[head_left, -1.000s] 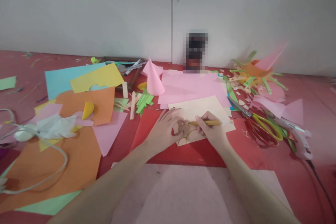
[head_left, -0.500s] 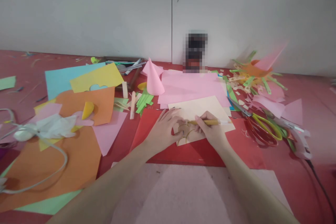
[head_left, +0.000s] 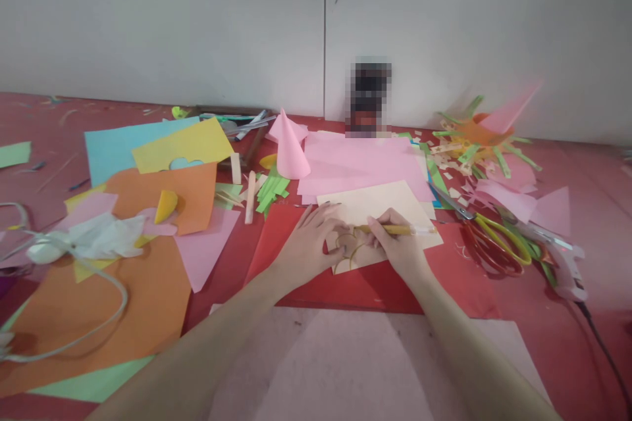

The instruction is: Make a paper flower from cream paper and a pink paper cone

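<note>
Orange paper (head_left: 153, 296) is spread at the left, with a yellow half-round piece (head_left: 166, 206) laid near it. Farther along, a pink cone (head_left: 292, 154) is stood upright beyond the left hand (head_left: 311, 240), which is rested, fingers loosely spread, on the left side of a cream sheet (head_left: 382, 200); whether anything is pinned under its thumb cannot be told. The cream sheet is laid partly over red paper (head_left: 320, 289). A pen (head_left: 401, 230) is pinched by the right hand (head_left: 399, 248). Compared with a second ago, almost nothing is changed: only the pen's rear end is slightly shifted, so small, careful strokes are suggested. Scissors (head_left: 461, 211) and a glue gun (head_left: 567, 270) are seen at the right.
</note>
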Demonstrator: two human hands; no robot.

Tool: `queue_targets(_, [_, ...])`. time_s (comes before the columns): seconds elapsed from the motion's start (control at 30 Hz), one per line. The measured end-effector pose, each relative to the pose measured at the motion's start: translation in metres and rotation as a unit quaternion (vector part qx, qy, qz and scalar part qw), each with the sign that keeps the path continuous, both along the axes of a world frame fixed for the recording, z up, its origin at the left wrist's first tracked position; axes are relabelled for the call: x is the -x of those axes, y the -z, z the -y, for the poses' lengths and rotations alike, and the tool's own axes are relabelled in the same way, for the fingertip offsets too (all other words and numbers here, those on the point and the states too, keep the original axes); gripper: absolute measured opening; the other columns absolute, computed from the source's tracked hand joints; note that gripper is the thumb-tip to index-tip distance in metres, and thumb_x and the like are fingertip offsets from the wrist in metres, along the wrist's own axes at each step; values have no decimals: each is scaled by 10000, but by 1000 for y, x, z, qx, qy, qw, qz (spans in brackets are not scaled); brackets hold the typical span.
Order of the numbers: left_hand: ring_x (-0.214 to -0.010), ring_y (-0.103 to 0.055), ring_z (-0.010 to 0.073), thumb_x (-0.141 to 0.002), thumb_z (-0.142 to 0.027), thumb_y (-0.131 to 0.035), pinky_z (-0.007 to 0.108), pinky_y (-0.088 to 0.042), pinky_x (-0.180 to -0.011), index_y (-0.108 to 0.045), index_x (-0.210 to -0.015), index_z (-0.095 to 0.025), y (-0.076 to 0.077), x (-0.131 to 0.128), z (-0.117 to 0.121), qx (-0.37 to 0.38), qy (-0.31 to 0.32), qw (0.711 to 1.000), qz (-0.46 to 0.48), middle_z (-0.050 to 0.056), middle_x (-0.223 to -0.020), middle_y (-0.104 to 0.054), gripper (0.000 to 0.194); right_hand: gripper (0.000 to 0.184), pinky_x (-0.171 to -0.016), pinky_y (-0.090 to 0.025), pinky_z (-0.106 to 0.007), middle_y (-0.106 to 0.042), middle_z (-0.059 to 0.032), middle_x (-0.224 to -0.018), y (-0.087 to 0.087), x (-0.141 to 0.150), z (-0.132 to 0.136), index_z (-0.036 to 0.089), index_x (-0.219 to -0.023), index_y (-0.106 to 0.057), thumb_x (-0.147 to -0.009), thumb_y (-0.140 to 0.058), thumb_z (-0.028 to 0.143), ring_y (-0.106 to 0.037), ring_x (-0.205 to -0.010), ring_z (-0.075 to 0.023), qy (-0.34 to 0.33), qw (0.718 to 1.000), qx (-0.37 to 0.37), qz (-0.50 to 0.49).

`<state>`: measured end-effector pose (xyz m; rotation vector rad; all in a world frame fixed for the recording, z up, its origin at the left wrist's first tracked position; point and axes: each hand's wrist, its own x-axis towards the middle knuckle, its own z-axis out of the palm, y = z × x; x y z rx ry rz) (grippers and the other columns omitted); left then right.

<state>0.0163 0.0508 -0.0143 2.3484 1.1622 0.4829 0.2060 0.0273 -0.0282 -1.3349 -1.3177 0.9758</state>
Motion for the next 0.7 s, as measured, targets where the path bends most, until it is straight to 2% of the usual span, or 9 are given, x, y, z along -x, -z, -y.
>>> queue_targets(0.27, [-1313,-315,223,-769,-284,-569,458,-225,-1096,-560,-1006,-242,0,0,1,-2,0,1000,4,49,-1330,-469,240,317,-441,-416,-218,-575,24,-479,-1,-1,2,212,-623,-447,-825,-558,430,-512,-424,-103,-9,1000,20,-5])
queue_targets(0.4, [-1311,-322,228,-756,-262,-579,464,-209,-1101,-565,-989,-242,-2,-1,0,8,-4,1000,-1,49,-1323,-479,234,302,-481,-430,-231,-580,20,-511,0,0,2,212,-637,-462,-830,-551,426,-536,-467,-113,14,1000,3,-5])
queue_targets(0.6, [-1309,-323,236,-760,-275,-571,469,-241,-1084,-556,-1005,-246,0,0,0,-1,0,1000,7,47,-1333,-467,247,322,-462,-428,-233,-574,25,-481,0,0,1,213,-615,-460,-819,-559,441,-523,-431,-112,-3,1000,7,-1])
queue_targets(0.7, [-1310,-321,232,-769,-292,-570,466,-224,-1094,-563,-991,-249,0,0,0,4,-1,1000,2,42,-1331,-471,227,309,-475,-432,-235,-582,23,-497,0,-1,0,215,-624,-461,-824,-561,429,-536,-447,-117,17,1000,-1,-2])
